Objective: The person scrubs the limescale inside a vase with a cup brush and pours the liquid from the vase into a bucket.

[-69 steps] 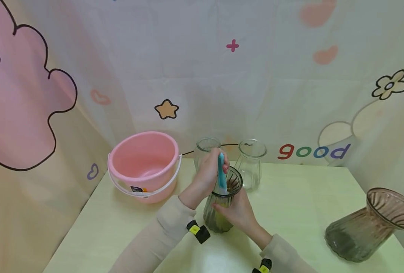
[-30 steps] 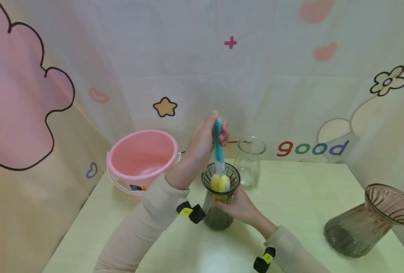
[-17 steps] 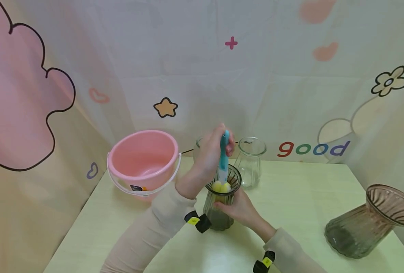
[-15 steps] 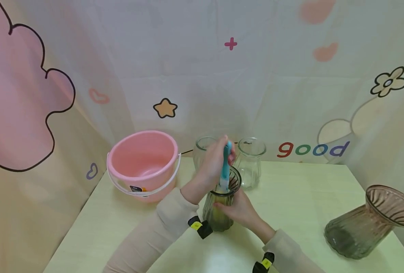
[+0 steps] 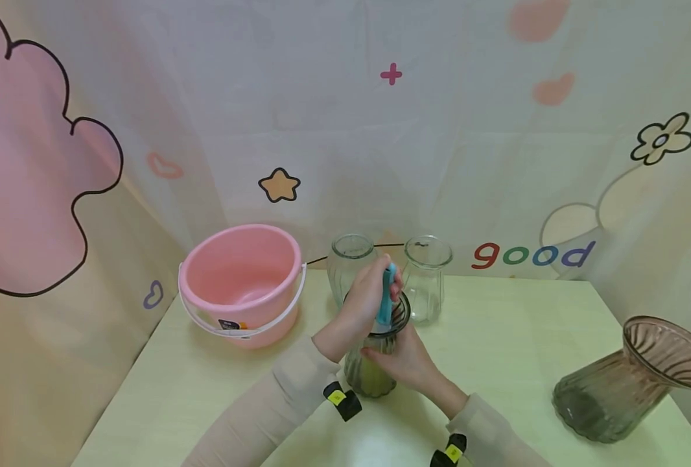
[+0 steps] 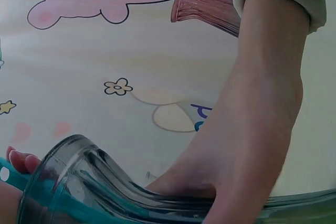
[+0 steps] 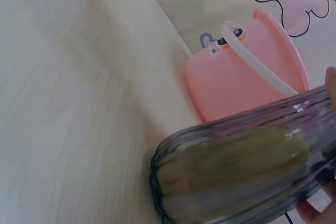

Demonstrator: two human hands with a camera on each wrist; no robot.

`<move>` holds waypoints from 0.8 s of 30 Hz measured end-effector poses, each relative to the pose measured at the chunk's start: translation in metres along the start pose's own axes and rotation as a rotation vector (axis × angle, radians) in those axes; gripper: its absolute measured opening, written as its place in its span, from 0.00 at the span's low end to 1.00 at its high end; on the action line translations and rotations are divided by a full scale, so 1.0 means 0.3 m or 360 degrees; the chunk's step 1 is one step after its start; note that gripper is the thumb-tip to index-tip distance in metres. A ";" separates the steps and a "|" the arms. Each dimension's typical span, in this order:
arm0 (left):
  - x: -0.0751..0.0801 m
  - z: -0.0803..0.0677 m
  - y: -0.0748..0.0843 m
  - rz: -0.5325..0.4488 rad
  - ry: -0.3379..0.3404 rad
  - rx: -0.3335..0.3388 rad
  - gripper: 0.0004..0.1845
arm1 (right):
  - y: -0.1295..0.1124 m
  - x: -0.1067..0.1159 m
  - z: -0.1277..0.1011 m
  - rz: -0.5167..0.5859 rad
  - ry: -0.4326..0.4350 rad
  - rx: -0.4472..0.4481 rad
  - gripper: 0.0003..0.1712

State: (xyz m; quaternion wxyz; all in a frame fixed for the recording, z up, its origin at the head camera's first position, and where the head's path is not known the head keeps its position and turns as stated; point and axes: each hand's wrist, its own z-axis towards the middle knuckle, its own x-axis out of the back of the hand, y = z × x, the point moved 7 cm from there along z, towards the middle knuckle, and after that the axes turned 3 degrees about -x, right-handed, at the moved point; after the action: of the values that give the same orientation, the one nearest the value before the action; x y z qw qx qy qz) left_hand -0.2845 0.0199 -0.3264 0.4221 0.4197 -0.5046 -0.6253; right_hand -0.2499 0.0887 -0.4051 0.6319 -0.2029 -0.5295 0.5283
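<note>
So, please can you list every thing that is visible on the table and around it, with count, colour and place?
Ribbed vase: one, smoky grey-green glass, upright at the table's middle front, gripped by the right hand.
Bottle brush: one, teal handle, pushed down into the ribbed vase; its yellow sponge head shows through the glass in the right wrist view.
Clear vases: two, colourless glass, upright behind the ribbed vase.
Brown vase: one, brownish ribbed glass, far right of the table, leaning.
Bucket: one, pink with a white handle, back left of the table.
Table: one, pale yellow-green.
Backdrop cloth: one, cartoon print with the word good.
Left hand: holds the brush handle.
Right hand: wrapped round the ribbed vase.
</note>
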 end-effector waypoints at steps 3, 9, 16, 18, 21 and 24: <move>0.003 0.003 0.001 -0.0031 0.0002 -0.0005 0.22 | 0.041 -0.010 0.004 0.0072 -0.0177 -0.0026 0.46; 0.004 0.002 0.002 -0.0100 -0.0023 -0.0016 0.22 | 0.117 -0.017 0.001 0.0136 -0.0417 -0.0209 0.36; 0.020 -0.005 0.062 -0.0195 0.0035 -0.0113 0.23 | 0.117 -0.011 0.005 0.0040 -0.0266 -0.0186 0.38; 0.025 -0.008 0.092 -0.0238 0.0038 -0.0153 0.23 | 0.114 -0.012 0.005 0.0009 -0.0209 -0.0175 0.38; 0.032 -0.013 0.145 -0.0282 0.0029 -0.0199 0.23 | 0.109 -0.013 0.006 -0.0010 -0.0139 -0.0172 0.37; 0.036 -0.021 0.216 -0.0291 0.0009 -0.0256 0.23 | 0.097 -0.016 0.007 -0.0005 -0.0096 -0.0204 0.38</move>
State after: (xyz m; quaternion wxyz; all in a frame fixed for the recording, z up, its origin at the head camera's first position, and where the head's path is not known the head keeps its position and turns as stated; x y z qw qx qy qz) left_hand -0.2750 -0.0008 -0.2646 0.3971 0.4305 -0.4114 -0.6984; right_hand -0.2644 0.0945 -0.4303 0.6023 -0.2261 -0.5814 0.4980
